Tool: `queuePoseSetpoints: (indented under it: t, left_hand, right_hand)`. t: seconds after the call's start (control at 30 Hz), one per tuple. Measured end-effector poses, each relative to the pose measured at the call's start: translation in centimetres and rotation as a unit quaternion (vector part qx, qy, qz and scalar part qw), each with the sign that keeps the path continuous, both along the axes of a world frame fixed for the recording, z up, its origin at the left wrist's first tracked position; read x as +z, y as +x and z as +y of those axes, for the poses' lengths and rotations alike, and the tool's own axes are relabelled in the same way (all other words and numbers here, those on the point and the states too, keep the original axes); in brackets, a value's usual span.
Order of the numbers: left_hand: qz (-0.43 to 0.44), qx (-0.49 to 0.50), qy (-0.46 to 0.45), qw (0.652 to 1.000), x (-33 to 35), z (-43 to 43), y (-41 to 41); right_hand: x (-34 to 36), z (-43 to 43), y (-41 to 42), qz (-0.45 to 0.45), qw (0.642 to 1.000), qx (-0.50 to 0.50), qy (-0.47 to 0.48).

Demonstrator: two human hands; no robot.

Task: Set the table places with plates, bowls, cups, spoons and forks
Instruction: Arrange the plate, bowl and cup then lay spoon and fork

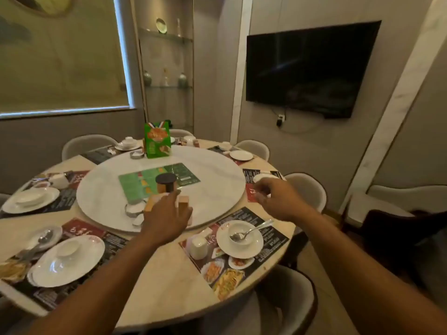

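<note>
My left hand (pixel 167 215) reaches over the near edge of the white turntable (pixel 217 189), fingers extended against a wooden holder (pixel 184 206). My right hand (pixel 278 197) hovers above a red placemat (pixel 251 195) at the table's right side, fingers curled down; a small white dish (pixel 264 177) lies just beyond it. Whether those fingers hold anything is hidden. In front of me at the right, a plate (pixel 254 247) carries a bowl (pixel 238 232) with a spoon (pixel 252 230), and an upturned cup (pixel 198 247) stands beside it. At the near left, a plate (pixel 79 264) holds a bowl (pixel 67 247).
A black-lidded jar (pixel 166 182), green menus and a green carton (pixel 157 141) sit on the turntable. Other set places ring the round table, including a plate (pixel 48 197) at far left and one (pixel 240 155) at far right. Grey chairs surround the table. A TV hangs on the wall.
</note>
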State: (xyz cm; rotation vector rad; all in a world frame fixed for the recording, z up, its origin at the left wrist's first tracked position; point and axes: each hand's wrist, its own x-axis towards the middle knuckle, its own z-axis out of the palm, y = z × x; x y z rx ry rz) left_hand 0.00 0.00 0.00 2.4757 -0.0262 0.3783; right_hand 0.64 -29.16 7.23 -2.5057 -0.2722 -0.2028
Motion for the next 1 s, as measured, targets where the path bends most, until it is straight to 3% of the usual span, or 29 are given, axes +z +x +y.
queuePoseSetpoints:
  t: [0.37, 0.57, 1.0]
  left_hand:
    - [0.103, 0.025, -0.056, 0.993, -8.9, -7.8, 0.1]
    - [0.148, 0.062, -0.134, 0.978, -12.8, -11.8, 3.3]
    - [0.218, 0.109, -0.176, 0.954, -16.1, -15.2, 4.9]
  right_hand:
    - [-12.1, -6.0, 2.7, 0.153, 0.988, -0.028, 0.021]
    - [-17.6, -7.8, 4.9, 0.239, 0.971, -0.009, -0.029]
    - [-24.6, -11.5, 10.0, 0.304, 0.951, -0.057, 0.014]
